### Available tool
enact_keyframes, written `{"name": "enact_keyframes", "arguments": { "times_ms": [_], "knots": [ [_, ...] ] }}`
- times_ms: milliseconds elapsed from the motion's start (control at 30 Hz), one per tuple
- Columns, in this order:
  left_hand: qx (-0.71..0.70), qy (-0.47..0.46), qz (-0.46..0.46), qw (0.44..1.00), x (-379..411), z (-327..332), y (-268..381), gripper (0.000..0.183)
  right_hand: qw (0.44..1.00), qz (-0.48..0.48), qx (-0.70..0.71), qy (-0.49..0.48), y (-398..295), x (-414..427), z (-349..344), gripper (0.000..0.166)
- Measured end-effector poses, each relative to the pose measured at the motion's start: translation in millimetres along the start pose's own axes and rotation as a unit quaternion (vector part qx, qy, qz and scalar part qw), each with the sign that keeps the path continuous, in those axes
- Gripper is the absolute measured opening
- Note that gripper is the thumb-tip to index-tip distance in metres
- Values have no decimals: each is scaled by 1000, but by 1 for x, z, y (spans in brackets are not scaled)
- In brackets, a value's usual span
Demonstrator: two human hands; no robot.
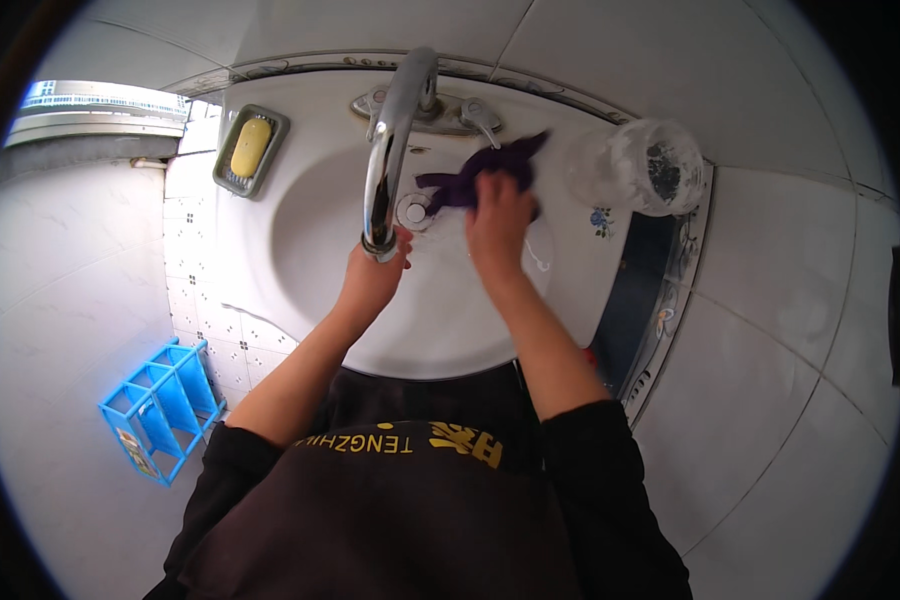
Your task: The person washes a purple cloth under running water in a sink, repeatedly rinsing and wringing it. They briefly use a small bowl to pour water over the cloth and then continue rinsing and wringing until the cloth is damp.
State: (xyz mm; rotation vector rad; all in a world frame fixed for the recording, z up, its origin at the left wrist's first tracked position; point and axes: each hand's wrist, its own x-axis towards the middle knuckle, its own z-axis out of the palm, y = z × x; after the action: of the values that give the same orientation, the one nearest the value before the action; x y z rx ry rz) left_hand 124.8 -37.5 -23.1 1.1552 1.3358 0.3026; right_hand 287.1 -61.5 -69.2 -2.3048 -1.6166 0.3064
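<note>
My right hand (499, 225) grips a dark purple cloth (487, 169) at the right back of a white washbasin (330, 300). The cloth is bunched, with one corner sticking out towards the back right and loose ends hanging towards the drain plug (415, 212). My left hand (375, 277) is at the outlet of the curved chrome faucet (394, 142). The spout covers part of this hand, so I cannot tell whether its fingers hold anything. A little water or a wet streak shows on the basin wall beside my right wrist.
Yellow soap (252, 148) lies in a grey soap dish (229, 180) at the basin's left back. A cloudy plastic jar (645, 166) stands at the right. The faucet's right handle (480, 118) is near the cloth. A blue plastic rack (163, 409) is at the lower left. Tiled walls enclose the basin.
</note>
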Motion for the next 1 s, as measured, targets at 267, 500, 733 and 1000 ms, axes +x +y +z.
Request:
{"name": "enact_keyframes", "arguments": {
  "times_ms": [267,500,733,1000],
  "knots": [
    [-400,-4,-89,912,4,-20,-3,20,991,-78,63,-89,-16,-61,80,44],
    [-194,94,-81,973,-4,-27,-14,20,770,222,554,-226,-21,-20,45,42],
    [-87,104,-52,989,-8,-21,-45,21,979,-107,65,-164,-21,-35,76,43],
    [-3,65,-84,994,-10,-31,-59,17,970,-120,-23,-212,-14,-48,69,25]
  ]
}}
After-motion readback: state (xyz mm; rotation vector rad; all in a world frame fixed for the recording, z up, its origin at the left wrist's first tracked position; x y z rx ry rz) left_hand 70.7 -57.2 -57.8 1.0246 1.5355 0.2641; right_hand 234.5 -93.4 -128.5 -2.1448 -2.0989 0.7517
